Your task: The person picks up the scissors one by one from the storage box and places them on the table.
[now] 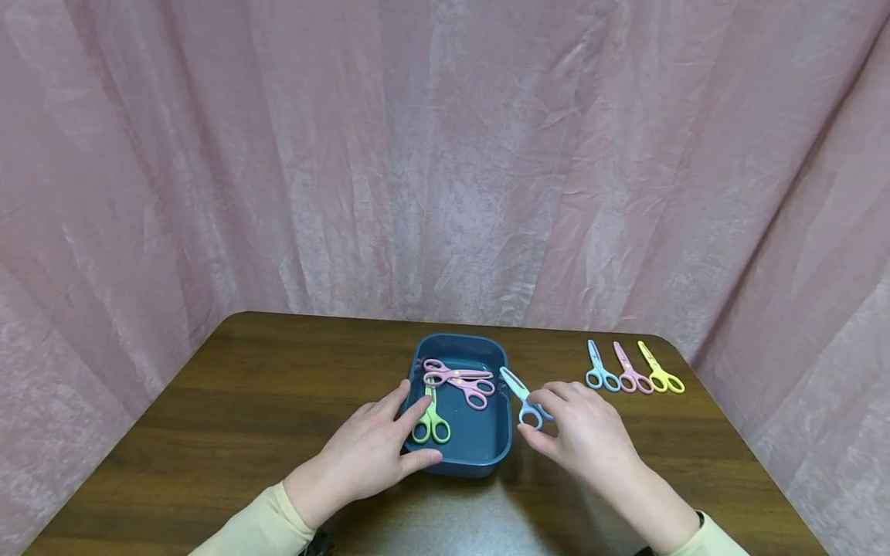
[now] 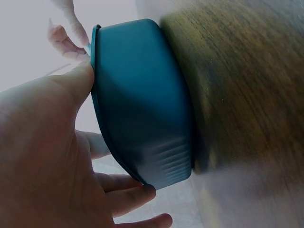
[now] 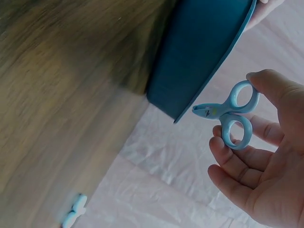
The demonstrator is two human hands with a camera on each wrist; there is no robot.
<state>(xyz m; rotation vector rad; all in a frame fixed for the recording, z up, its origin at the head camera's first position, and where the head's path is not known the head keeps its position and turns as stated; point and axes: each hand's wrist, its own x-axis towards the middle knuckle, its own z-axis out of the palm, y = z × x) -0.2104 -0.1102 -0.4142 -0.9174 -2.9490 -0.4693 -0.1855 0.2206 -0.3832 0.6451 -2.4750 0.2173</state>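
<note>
Blue scissors hang in my right hand, just right of the box's rim. In the right wrist view, thumb and fingers pinch the handle loops of these blue scissors, blades pointing at the box. My left hand rests on the near left rim of the dark blue plastic box, fingers spread over its edge. Inside lie two pink scissors, crossing each other, and green scissors, partly covered at the top by a left fingertip. The left wrist view shows the left hand along the box rim.
To the right on the wooden table lie three scissors in a row: light blue, pink and yellow. A pink curtain hangs behind the table and down its right side.
</note>
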